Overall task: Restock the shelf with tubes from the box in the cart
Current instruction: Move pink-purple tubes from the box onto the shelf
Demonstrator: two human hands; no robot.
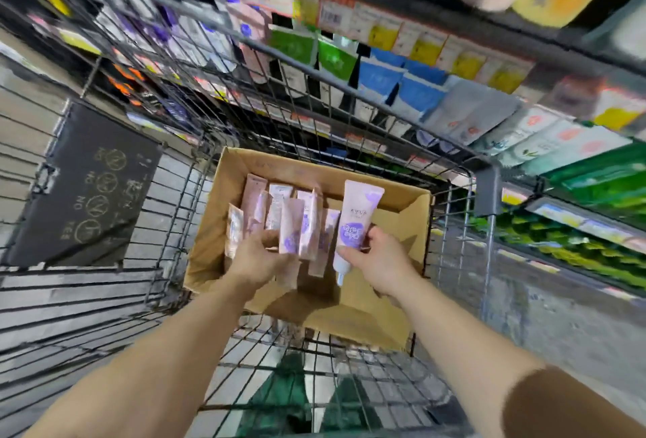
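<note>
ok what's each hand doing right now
Left hand: gripping a pink tube in the box.
Right hand: holding one tube, lifted above the others.

Pink tubes (276,217) with purple blobs, brown box (395,214), grey wire cart (454,228), black sign (87,189) with yellow marks.

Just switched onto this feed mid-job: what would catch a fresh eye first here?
The right hand holds one pink and purple tube raised above the open cardboard box, cap end down. The left hand reaches into the box and grips another of the pink tubes packed along its left side. The box sits in a wire cart drawn up to stocked shelves.
</note>
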